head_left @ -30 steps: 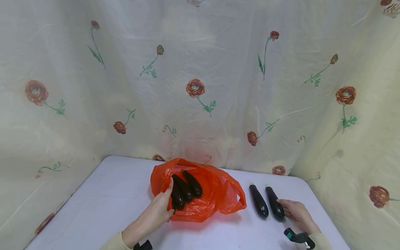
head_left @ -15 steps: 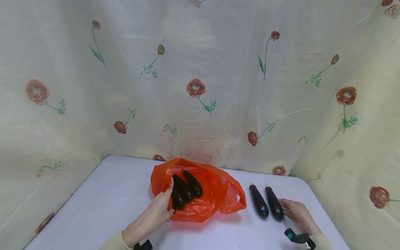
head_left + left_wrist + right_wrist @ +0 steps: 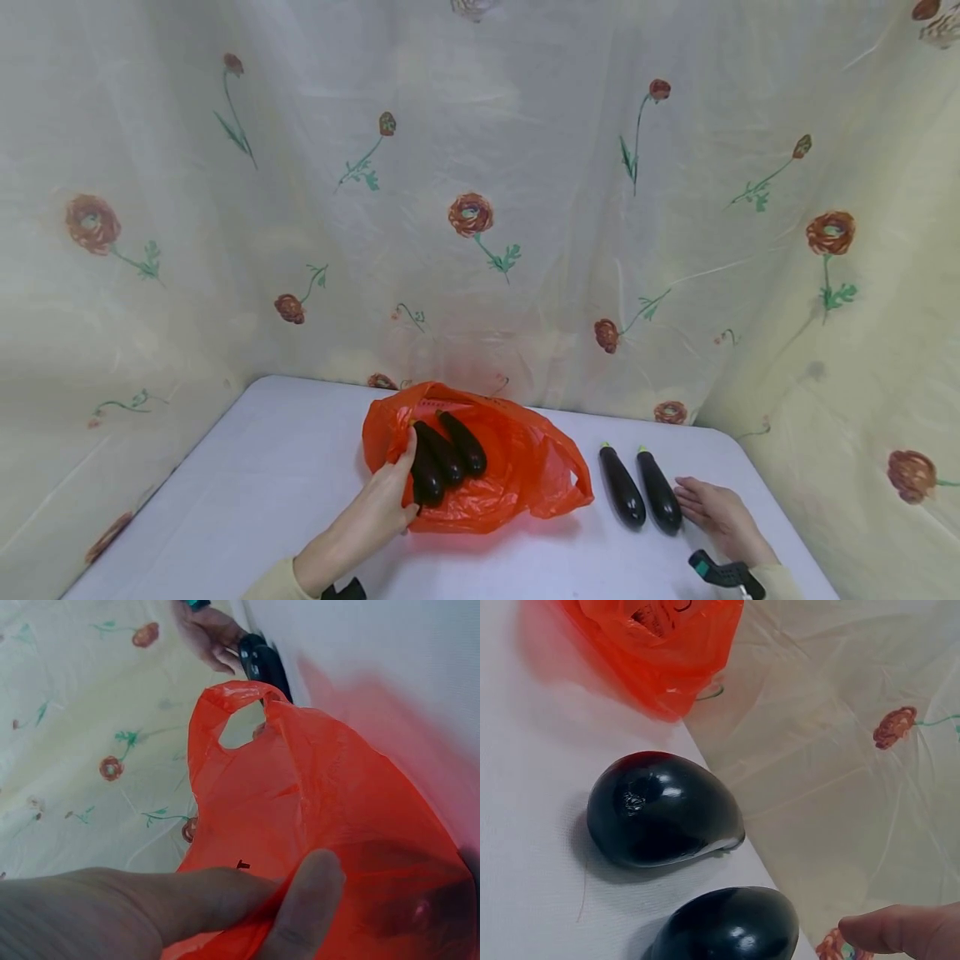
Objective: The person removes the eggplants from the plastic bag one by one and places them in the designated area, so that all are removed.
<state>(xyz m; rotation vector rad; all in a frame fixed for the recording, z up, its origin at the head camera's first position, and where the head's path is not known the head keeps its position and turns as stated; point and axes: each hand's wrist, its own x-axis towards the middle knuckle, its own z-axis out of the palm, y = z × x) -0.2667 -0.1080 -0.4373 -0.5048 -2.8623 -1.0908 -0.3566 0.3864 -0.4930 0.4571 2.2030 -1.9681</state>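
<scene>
A red plastic bag [image 3: 517, 467] lies on the table with its mouth toward me, and several dark eggplants [image 3: 463, 442] rest inside it. My left hand [image 3: 382, 500] pinches the bag's left edge; in the left wrist view thumb and finger grip the red film [image 3: 255, 930]. Two more eggplants lie side by side right of the bag, the nearer-to-bag one [image 3: 622, 487] and the right-hand one [image 3: 660, 492]. Just right of the latter is my right hand [image 3: 720, 517], fingers extended and holding nothing. In the right wrist view a fingertip [image 3: 877, 930] shows apart from the lower eggplant [image 3: 731, 930].
A white table [image 3: 300, 442] bears everything. Flower-printed sheeting [image 3: 540, 250] hangs along its back and sides. Each wrist wears a dark camera mount, the right one [image 3: 723, 575] near the table's front right.
My right hand has let go of the right-hand eggplant and drawn slightly to the right of it. The left hand and the bag have stayed where they were.
</scene>
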